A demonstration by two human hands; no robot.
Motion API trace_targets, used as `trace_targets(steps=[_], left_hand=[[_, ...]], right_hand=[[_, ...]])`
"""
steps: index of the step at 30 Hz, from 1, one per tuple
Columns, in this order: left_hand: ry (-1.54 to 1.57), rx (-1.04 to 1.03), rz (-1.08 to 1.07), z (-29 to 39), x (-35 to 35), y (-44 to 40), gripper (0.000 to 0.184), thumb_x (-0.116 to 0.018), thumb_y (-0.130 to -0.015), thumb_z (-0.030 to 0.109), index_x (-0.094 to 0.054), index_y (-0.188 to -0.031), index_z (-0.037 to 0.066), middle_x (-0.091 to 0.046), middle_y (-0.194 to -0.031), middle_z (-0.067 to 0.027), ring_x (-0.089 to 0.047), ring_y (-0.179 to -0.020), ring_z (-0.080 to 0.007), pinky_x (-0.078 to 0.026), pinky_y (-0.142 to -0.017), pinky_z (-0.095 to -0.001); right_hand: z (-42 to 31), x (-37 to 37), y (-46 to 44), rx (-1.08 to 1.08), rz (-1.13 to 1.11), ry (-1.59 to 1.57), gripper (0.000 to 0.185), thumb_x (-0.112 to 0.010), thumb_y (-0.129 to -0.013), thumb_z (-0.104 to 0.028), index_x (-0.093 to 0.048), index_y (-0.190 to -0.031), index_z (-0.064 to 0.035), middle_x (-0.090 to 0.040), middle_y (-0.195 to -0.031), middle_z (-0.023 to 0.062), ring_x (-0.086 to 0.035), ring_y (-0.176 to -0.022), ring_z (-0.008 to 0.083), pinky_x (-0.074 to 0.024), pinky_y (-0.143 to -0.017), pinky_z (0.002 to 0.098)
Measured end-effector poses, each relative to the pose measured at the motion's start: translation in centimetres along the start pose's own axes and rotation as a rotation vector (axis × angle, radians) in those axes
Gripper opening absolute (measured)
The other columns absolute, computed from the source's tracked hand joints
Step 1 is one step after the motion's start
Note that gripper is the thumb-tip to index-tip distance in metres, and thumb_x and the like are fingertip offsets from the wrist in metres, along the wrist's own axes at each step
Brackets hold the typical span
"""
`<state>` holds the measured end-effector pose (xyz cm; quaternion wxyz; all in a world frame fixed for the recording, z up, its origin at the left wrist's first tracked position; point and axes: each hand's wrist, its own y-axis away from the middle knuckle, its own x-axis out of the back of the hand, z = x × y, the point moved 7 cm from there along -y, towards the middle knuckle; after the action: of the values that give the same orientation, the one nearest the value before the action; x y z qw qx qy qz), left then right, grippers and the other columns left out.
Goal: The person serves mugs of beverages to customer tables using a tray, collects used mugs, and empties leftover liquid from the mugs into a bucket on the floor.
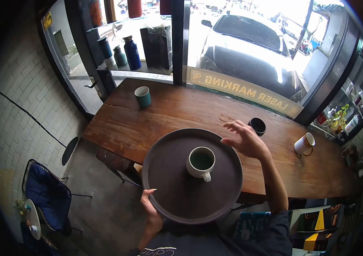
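My left hand (149,204) grips the near left edge of a round dark brown tray (168,187), thumb on the rim and the other fingers hidden beneath. On the tray stands a white mug (199,170) with a green inside, its handle toward me. My right hand (246,138) is over the tray's far right rim, open, with its fingers spread and nothing in them. Just beyond it, a black cup (257,126) stands on the wooden table (181,113). A teal cup (142,97) stands at the table's far left, and a white mug with a brown handle (304,144) at the right.
Behind the table are a window with a lettered strip (245,91) and a shelf of bottles (132,53). A stool (115,161) is tucked at the table's left side. A blue chair (47,190) and a small round table (33,219) stand at lower left.
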<state>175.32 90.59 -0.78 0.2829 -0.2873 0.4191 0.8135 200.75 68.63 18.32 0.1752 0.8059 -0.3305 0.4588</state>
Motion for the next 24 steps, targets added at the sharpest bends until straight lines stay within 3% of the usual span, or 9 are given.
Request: trace_targets(steps=[2, 6, 10, 13, 15, 19, 24], left_hand=[[0.017, 0.037, -0.010, -0.4, 0.2, -0.5, 0.027, -0.054, -0.075, 0.025, -0.060, -0.090, 0.003, -0.063, -0.085, -0.0107, -0.060, -0.076, -0.0234, -0.050, -0.073, -0.0333], [0.049, 0.026, 0.008, -1.2, 2.2, -2.1, 0.025, -0.056, -0.075, 0.025, -0.060, -0.088, 0.004, -0.062, -0.084, -0.0104, -0.060, -0.077, -0.0230, -0.050, -0.073, -0.0330], [0.034, 0.012, -0.002, -1.0, 1.5, -1.6, 0.026, -0.056, -0.075, 0.025, -0.060, -0.089, 0.004, -0.063, -0.085, -0.0104, -0.060, -0.078, -0.0230, -0.050, -0.073, -0.0330], [0.052, 0.027, -0.016, -1.1, 1.1, -1.4, 0.026, -0.056, -0.075, 0.025, -0.060, -0.090, 0.004, -0.063, -0.086, -0.0105, -0.061, -0.079, -0.0233, -0.050, -0.074, -0.0333], [0.038, 0.051, -0.065, -1.2, 1.4, -1.7, 0.036, -0.052, -0.077, 0.028, -0.059, -0.101, 0.002, -0.063, -0.098, -0.0139, -0.061, -0.088, -0.0273, -0.051, -0.080, -0.0372], [0.052, 0.059, -0.107, -1.3, 1.3, -1.6, 0.036, -0.052, -0.078, 0.028, -0.059, -0.101, 0.002, -0.063, -0.097, -0.0140, -0.061, -0.088, -0.0274, -0.051, -0.079, -0.0373], [0.080, 0.104, -0.179, -0.9, -0.7, -0.2, 0.034, -0.054, -0.080, 0.027, -0.060, -0.101, 0.001, -0.065, -0.093, -0.0127, -0.063, -0.086, -0.0254, -0.052, -0.079, -0.0358]], right_hand=[[-4.2, -3.8, 0.8, 0.116, -0.158, 0.120, 0.081, -0.072, -0.079, -0.045, -0.037, -0.139, -0.0046, -0.045, -0.132, 0.0189, -0.052, -0.115, 0.0384, -0.0426, -0.097, 0.0428], [-6.6, -6.8, 0.6, 0.159, -0.265, 0.046, 0.085, -0.071, -0.078, -0.051, -0.036, -0.139, -0.0037, -0.047, -0.129, 0.0218, -0.052, -0.115, 0.0384, -0.0417, -0.098, 0.0414], [-6.9, -7.1, 0.2, 0.145, -0.181, 0.158, 0.085, -0.074, -0.073, -0.048, -0.040, -0.133, 0.0018, -0.054, -0.120, 0.0227, -0.053, -0.114, 0.0370, -0.0425, -0.097, 0.0410], [-6.8, -6.8, -0.1, 0.138, -0.120, 0.171, 0.080, -0.076, -0.070, -0.046, -0.047, -0.127, 0.0018, -0.059, -0.114, 0.0231, -0.058, -0.107, 0.0346, -0.0453, -0.093, 0.0417], [-7.1, -6.5, -0.3, 0.082, -0.123, 0.237, 0.073, -0.076, -0.065, -0.047, -0.054, -0.115, 0.0015, -0.064, -0.103, 0.0219, -0.063, -0.097, 0.0332, -0.0486, -0.085, 0.0421], [-7.2, -5.6, -1.0, 0.029, -0.123, 0.303, 0.071, -0.077, -0.060, -0.053, -0.062, -0.102, 0.0015, -0.067, -0.087, 0.0188, -0.066, -0.086, 0.0333, -0.0501, -0.078, 0.0415], [-4.9, -2.2, -2.4, 0.001, 0.087, 0.329, 0.072, -0.079, -0.058, -0.052, -0.065, -0.102, 0.0029, -0.069, -0.093, 0.0199, -0.067, -0.089, 0.0312, -0.0510, -0.083, 0.0394]])
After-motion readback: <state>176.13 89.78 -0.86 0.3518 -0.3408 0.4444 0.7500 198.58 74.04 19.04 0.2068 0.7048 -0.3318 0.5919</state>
